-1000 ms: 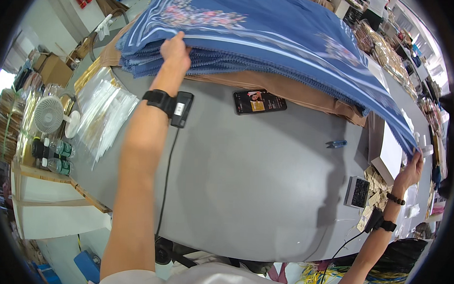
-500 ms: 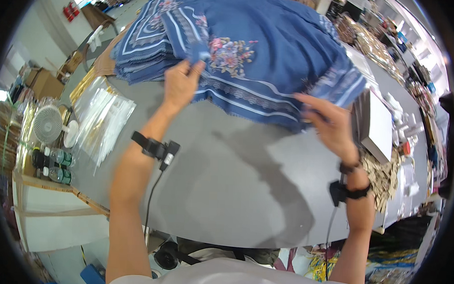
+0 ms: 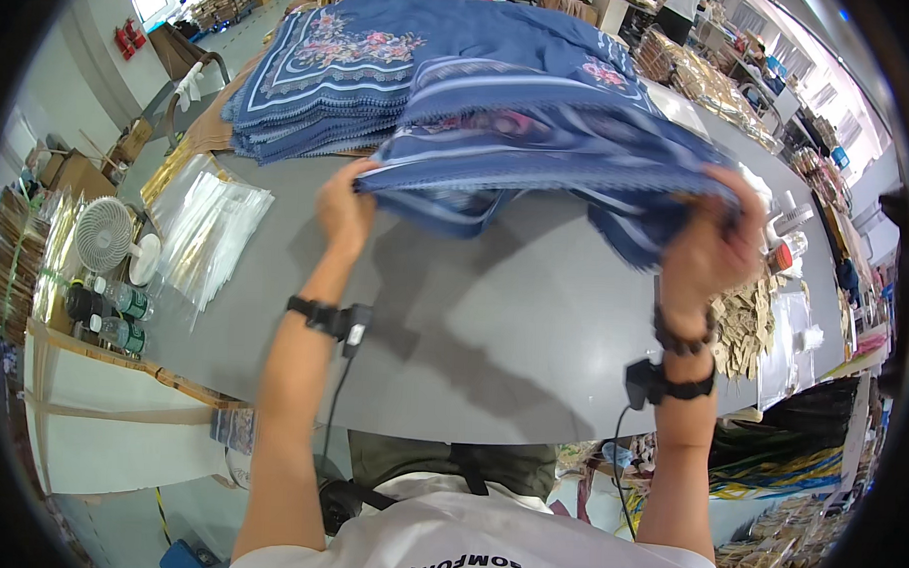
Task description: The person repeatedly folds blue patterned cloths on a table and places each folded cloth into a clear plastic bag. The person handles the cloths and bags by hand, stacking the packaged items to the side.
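A blue scarf [image 3: 558, 175] with pale stripes and a fringed edge is stretched between my hands, raised above the table and blurred by motion. At its left end my left hand [image 3: 345, 208] pinches the edge. My right hand [image 3: 708, 248], smeared by movement, grips the other end, with part of the cloth hanging below and beside it. Behind it lies a thick stack of matching folded scarves [image 3: 311, 94] with floral corners. The held scarf covers the stack's right front portion.
Clear plastic bags [image 3: 211, 230] lie left on the grey table [image 3: 453, 324]. Beyond them are a white fan [image 3: 106, 234] and water bottles [image 3: 122, 333]. Brown paper tags [image 3: 741, 329] are heaped at the right. Golden wrapped bundles [image 3: 697, 72] lie at the far right.
The scarf's near edge has been lifted off the stack area and pulled taut between both hands. My right hand has moved right, my left slightly down. The far stack's floral corner is uncovered.
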`<state>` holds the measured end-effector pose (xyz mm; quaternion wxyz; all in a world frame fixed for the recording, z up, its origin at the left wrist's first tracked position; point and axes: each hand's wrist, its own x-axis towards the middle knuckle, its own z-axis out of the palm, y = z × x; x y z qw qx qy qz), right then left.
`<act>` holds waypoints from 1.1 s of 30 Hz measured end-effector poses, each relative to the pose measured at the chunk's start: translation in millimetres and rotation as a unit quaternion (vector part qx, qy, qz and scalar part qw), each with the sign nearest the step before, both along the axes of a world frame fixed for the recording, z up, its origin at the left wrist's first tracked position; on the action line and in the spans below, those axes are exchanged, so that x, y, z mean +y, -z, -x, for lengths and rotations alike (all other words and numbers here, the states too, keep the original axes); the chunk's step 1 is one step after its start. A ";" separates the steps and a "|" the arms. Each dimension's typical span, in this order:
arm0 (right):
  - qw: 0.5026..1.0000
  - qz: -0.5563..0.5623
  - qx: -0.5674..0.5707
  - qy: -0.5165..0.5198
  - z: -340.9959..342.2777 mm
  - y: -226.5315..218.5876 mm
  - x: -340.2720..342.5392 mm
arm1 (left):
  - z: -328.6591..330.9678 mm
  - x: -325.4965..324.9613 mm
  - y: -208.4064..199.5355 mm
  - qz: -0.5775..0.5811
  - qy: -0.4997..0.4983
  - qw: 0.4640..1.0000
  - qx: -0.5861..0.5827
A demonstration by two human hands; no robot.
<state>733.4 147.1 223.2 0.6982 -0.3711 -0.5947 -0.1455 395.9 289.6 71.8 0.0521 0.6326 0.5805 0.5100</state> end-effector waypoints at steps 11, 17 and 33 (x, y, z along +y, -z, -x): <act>0.961 0.222 0.159 -0.043 -75.8 -31.8 -79.2 | 205.4 -145.5 -155.9 -0.098 0.174 0.906 -0.372; 0.950 0.301 0.037 0.079 -50.1 -12.7 56.7 | 168.6 -53.2 -178.8 0.132 0.103 0.931 -0.323; 0.869 0.473 -0.036 -0.140 -101.8 118.1 -190.9 | 201.5 -287.1 -67.9 0.217 0.145 0.965 -0.011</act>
